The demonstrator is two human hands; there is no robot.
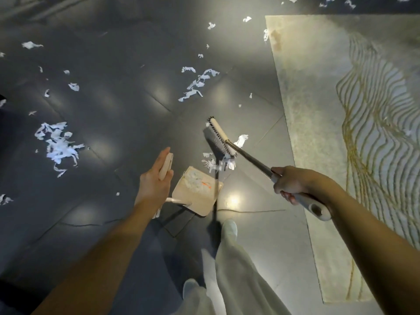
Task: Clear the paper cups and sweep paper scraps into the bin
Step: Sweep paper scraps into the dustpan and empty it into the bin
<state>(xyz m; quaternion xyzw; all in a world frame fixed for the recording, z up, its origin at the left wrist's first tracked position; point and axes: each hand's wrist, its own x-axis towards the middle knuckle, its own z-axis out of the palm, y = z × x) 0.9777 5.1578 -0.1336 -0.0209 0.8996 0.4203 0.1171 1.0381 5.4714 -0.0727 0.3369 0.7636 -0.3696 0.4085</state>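
Paper scraps [59,146] heaped far left on dark floor [109,98]. Left hand [154,180] clasps the dustpan [197,192] by its handle; pan holds scraps. Broom [221,138] bristles touch a small pile beside it. Right hand [288,180] fingers wrapped round broom handle. Rug [318,98] at right.

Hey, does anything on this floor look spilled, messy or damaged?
Yes. Torn paper scraps litter the dark floor, with a heap at left and more ahead of the broom. A jagged line by the dustpan looks like a cracked tile, and the rug corner has a brownish stain.
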